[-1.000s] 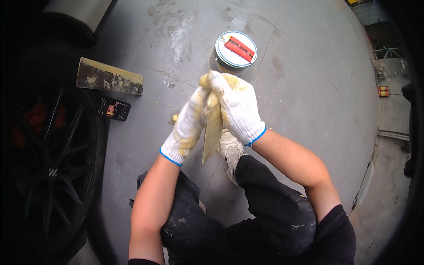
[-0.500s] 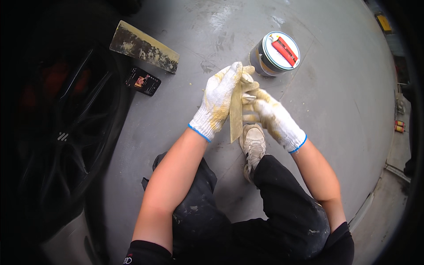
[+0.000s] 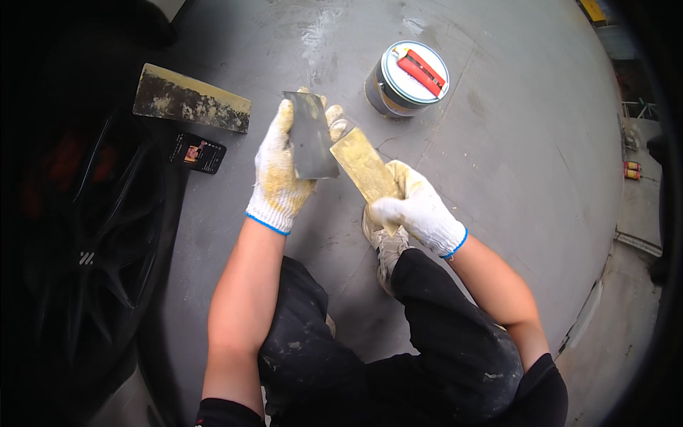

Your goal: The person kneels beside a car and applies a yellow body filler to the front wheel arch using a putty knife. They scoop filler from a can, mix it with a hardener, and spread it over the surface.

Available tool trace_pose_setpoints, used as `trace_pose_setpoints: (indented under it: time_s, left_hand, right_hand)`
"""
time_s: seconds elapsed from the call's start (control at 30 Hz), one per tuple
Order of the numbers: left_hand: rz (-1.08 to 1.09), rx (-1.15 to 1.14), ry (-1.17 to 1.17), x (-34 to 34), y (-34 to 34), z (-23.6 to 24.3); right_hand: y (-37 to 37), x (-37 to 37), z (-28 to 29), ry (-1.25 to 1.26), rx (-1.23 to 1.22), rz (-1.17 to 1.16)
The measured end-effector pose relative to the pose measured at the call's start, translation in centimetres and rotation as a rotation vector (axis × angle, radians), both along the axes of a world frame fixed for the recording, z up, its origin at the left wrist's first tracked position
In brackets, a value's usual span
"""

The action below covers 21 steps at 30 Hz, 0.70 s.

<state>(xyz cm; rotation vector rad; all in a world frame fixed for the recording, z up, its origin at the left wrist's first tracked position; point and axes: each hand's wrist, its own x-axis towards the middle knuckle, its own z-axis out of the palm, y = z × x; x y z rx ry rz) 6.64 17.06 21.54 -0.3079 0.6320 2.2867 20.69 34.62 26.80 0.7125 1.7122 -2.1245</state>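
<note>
While your left hand (image 3: 281, 174) grips the grey spreader (image 3: 311, 135) flat, right hand (image 3: 416, 210) clamps yellow spreader (image 3: 366, 174) edge-on vs. it, w/ putty tin (image 3: 407, 78) just beyond.

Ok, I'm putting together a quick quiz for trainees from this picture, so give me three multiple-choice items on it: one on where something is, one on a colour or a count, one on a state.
1. Where does the round can stand?
A. On the grey floor ahead of the hands
B. On the person's knee
C. On top of the black wheel

2. What colour is the tool that lies on the can's lid?
A. Blue
B. Red
C. Green

3. What do the gloved hands hold?
A. Nothing
B. One blade held by both
C. One flat blade each

Answers:
1 A, the can rests on the floor beyond both hands.
2 B, a red tool lies across the lid.
3 C, the left hand grips a grey scraper blade and the right hand a yellow-smeared scraper blade, their ends meeting.
</note>
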Motion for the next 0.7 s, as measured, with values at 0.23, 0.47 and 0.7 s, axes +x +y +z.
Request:
trace_pose_setpoints:
  time_s: [0.23,0.47,0.7]
  left_hand:
    - [-0.314,0.066,-0.105,3.3,-0.3,0.1]
    - [-0.259,-0.19,0.005,4.4,-0.4,1.6]
    - [0.039,-0.091,0.127,5.3,0.5,1.8]
  right_hand:
    - [4.0,-4.4,-1.9,0.188,0.313,-0.26]
    - [-0.6,-2.4,-3.9,0.217,0.271,-0.12]
    - [-4.9,0.9,-1.7,0.235,0.166,0.061]
